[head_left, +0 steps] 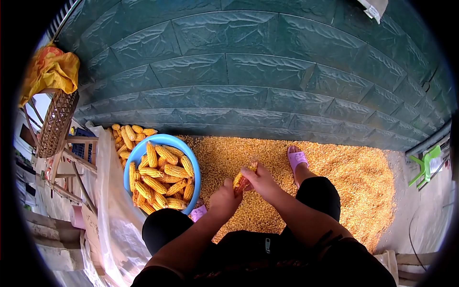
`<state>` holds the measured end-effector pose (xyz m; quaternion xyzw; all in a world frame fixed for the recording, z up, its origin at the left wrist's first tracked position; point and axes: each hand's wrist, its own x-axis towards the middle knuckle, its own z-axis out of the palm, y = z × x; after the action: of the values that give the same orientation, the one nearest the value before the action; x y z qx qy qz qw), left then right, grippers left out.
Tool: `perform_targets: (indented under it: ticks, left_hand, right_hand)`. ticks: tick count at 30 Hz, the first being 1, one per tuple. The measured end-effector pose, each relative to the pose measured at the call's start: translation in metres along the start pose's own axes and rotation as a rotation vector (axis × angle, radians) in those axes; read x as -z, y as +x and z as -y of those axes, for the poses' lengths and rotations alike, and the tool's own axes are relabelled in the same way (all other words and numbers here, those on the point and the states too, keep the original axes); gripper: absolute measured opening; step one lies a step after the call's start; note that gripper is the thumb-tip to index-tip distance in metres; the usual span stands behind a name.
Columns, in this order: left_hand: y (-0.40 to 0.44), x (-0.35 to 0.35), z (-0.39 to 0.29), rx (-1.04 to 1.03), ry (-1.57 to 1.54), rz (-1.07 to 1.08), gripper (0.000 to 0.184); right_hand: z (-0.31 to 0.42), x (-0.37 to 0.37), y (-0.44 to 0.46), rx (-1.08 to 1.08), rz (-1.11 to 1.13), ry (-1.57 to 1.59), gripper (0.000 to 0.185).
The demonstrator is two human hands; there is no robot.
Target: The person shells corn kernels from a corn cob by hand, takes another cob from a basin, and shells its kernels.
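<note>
Between my two hands is an ear of corn (238, 182), partly stripped, with yellow kernels on one side and bare reddish cob on the other. My left hand (226, 197) is closed round its lower end. Higher up, my right hand (258, 178) grips the ear, its thumb lying along the kernels. Loose corn kernels (354, 191) cover the ground below both hands. To the left of my left hand stands a blue tub (196, 172) full of whole ears of corn (154, 179).
More corn ears (127, 136) lie behind the tub against the green wall (248, 69). Plastic sheeting (114, 186) and a wooden frame with a woven basket (57, 122) stand at left. A green chair (425, 165) is at far right. My feet wear pink slippers (296, 158).
</note>
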<state>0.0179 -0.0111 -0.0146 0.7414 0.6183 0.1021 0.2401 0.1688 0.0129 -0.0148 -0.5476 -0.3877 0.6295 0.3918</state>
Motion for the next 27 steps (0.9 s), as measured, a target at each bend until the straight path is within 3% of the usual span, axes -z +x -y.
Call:
perform_targets:
  ticks: [2, 4, 8, 10, 14, 22, 25, 27]
  left_hand:
    - [0.0, 0.003, 0.002, 0.005, -0.035, 0.014, 0.04]
    - [0.001, 0.005, 0.002, 0.01, -0.072, 0.026, 0.039]
    - [0.001, 0.005, 0.001, 0.023, -0.057, 0.029, 0.039]
    - [0.001, 0.005, 0.001, 0.021, -0.061, 0.018, 0.039]
    - [0.0, 0.0, 0.003, -0.041, 0.04, -0.005, 0.042]
    - [-0.001, 0.001, 0.002, -0.031, 0.052, 0.013, 0.048]
    - [-0.001, 0.003, 0.003, -0.017, 0.019, 0.074, 0.044]
    - [-0.001, 0.003, 0.004, 0.01, -0.014, 0.1, 0.045]
  right_hand:
    - [-0.015, 0.003, 0.01, 0.015, 0.013, -0.062, 0.033]
    - [-0.025, 0.004, 0.015, 0.211, 0.025, -0.24, 0.031]
    - [-0.008, 0.003, 0.001, 0.198, 0.064, -0.051, 0.032]
    - [0.0, 0.002, -0.004, 0.081, 0.061, 0.156, 0.036]
    - [0.009, 0.001, -0.004, -0.073, 0.015, 0.15, 0.039]
    - [-0.003, 0.004, 0.002, 0.09, 0.028, -0.109, 0.029]
    - [-0.019, 0.004, 0.007, 0.23, -0.036, -0.284, 0.036]
    - [-0.02, 0.005, 0.006, 0.193, -0.005, -0.221, 0.037]
